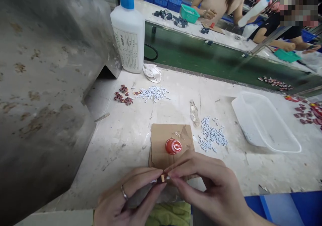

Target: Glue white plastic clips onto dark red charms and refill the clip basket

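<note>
Thumb and fingertips of my left hand (128, 192) pinch a small dark brown part with an orange edge (162, 178). My right hand (208, 179) is closed in a pinch right against that part; whatever lies between its fingertips is too small and covered to make out. Just beyond the fingers, a red cap-like cup (173, 146) with a glossy top rests on a piece of brown cardboard (161, 135). To the right of the cardboard is a scatter of tiny pale blue-white pieces (212, 133). A second pale heap (154, 93) lies farther back, beside several brown-red parts (123, 97).
A white bottle with a blue cap (129, 38) stands at the back left near a crumpled white cloth (152, 72). A stained metal housing (45, 85) fills the left side. A clear plastic tray (269, 125) sits at the right. Co-workers (216, 4) sit across the green divider (191, 51).
</note>
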A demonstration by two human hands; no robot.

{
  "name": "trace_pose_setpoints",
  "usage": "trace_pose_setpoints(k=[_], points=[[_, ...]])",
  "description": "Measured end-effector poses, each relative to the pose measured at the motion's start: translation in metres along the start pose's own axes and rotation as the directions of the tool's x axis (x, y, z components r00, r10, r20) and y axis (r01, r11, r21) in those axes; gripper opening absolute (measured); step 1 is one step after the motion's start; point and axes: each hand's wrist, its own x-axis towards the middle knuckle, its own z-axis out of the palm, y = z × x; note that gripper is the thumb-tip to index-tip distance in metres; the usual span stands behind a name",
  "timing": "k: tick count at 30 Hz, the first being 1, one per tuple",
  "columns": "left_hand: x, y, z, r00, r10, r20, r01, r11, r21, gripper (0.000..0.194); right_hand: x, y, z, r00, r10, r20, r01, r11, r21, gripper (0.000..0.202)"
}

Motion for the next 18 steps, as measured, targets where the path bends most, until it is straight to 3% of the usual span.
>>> trace_pose_setpoints(k=[4, 11, 14, 18], points=[[0.002, -0.001, 0.0, 0.999, 0.042, -0.019, -0.041, 0.999, 0.025, 0.022, -0.001, 0.002, -0.001, 0.999, -0.031, 0.011, 0.031, 0.999, -0.038, 0.016], [0.004, -0.005, -0.006, 0.995, 0.088, 0.055, -0.09, 0.996, 0.02, 0.029, -0.005, -0.001, -0.009, 0.965, -0.211, 0.153, 0.248, 0.925, -0.287, 0.029], [0.007, -0.001, -0.006, 0.997, 0.08, 0.012, -0.08, 0.997, 0.015, 0.027, 0.0, -0.004, -0.012, 0.977, -0.157, 0.148, 0.189, 0.953, -0.239, 0.026], [0.006, 0.007, 0.004, 0.991, 0.073, -0.114, -0.074, 0.997, -0.006, 0.028, 0.007, -0.01, -0.008, 0.995, -0.009, 0.101, 0.021, 0.992, -0.121, 0.029]])
